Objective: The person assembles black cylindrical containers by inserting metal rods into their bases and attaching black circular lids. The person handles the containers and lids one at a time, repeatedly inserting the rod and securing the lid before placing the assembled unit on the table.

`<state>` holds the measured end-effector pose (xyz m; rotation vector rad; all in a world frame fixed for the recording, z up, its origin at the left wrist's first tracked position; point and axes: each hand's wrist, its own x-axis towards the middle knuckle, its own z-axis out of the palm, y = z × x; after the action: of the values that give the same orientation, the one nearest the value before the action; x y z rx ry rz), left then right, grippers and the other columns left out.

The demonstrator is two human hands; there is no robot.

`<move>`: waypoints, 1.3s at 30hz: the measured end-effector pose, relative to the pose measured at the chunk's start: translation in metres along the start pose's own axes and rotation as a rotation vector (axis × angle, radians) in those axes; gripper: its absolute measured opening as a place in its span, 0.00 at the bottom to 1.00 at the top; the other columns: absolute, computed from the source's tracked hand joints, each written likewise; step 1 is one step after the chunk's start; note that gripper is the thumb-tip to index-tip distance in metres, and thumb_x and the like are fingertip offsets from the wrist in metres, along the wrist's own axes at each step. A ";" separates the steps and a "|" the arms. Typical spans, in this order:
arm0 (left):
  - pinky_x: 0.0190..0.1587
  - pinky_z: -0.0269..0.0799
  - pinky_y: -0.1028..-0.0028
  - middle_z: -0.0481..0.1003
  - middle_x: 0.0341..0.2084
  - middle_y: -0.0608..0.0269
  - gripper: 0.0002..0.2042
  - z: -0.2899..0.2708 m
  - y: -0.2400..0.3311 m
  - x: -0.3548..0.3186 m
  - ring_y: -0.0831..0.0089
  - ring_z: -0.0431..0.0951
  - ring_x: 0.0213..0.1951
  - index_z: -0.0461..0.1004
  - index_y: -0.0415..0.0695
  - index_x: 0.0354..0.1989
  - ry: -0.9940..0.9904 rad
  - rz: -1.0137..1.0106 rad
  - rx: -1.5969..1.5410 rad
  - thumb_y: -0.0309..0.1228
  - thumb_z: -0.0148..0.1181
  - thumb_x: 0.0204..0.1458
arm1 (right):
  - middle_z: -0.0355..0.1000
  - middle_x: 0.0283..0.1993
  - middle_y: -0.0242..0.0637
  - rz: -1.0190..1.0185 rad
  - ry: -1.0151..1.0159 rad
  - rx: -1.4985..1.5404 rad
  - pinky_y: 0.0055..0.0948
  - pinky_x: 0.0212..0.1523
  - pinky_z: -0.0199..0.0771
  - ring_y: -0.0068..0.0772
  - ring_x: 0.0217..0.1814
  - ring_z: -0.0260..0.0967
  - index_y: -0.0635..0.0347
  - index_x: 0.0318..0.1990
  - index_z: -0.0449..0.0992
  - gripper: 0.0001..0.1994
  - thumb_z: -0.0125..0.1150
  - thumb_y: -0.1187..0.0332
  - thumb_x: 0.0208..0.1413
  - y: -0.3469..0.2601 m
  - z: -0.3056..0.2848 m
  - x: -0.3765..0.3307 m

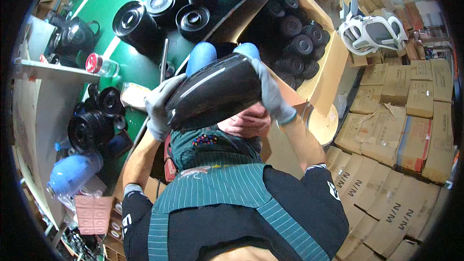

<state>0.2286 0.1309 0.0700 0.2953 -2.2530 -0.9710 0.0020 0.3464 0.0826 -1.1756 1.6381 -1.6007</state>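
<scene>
Both hands are gloved in grey and face each other in a two-sided grip, the left hand (pixel 162 106) beside the near edge of the desk (pixel 137 75) and the right hand (pixel 274 92) outside that edge, its fingers extending farther forward than those of the left. The left forearm (pixel 141 162) and right forearm (pixel 303 142) are bare from glove cuff to sleeve and converge toward the hands, the wrists showing little bend. The fingertips are partly hidden, so their exact placement cannot be determined.
</scene>
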 end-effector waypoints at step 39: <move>0.66 0.68 0.48 0.69 0.66 0.37 0.38 0.066 0.081 0.064 0.43 0.73 0.63 0.63 0.33 0.73 -0.554 -0.183 0.594 0.41 0.69 0.59 | 0.82 0.47 0.34 0.354 -0.142 0.826 0.27 0.57 0.77 0.27 0.50 0.79 0.63 0.63 0.78 0.20 0.52 0.58 0.76 0.134 0.028 0.087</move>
<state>0.1415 0.1966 0.1255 0.5483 -3.0496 -0.4721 -0.0408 0.2439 -0.0353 -0.5133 0.8598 -1.6475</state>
